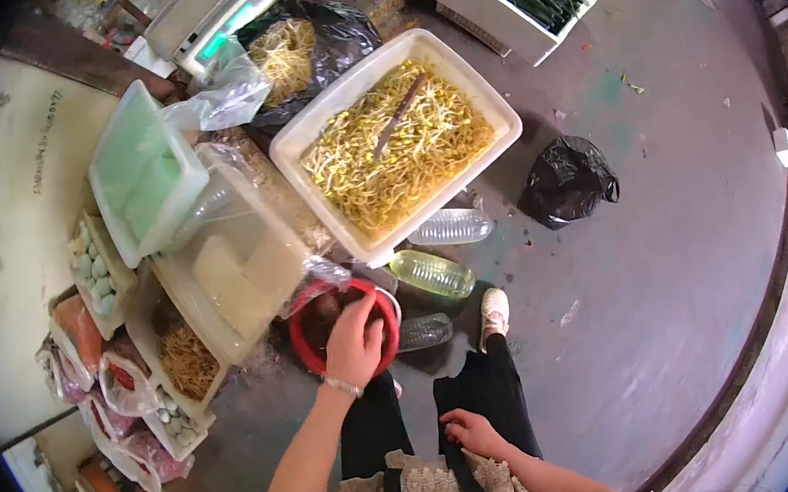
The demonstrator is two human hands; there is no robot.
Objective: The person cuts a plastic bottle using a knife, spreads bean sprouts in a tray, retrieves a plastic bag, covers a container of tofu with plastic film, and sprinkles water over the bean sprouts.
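My left hand (354, 338), with a bracelet at the wrist, reaches over a red bucket (300, 339). Its thumb and fingers look apart, with the fingertips partly hidden inside the rim. Brownish contents (326, 304) show in the bucket beside the fingers, too dark to name. My right hand (472, 431) hangs by my thigh, fingers loosely bent and apart, nothing in it. Beyond the bucket stands a white tub (284, 147) of bean sprouts (403, 153), with a brown stick-like tool (400, 115) lying on them.
Plastic bottles (431, 274) lie by the bucket. At left are a clear-covered bin (273, 289) with pale blocks, a green-lined tray (141, 173), eggs (98, 278) and bagged goods (123, 384). A scale (227, 17), black bag (569, 182) and vegetable box (525, 32) stand farther off.
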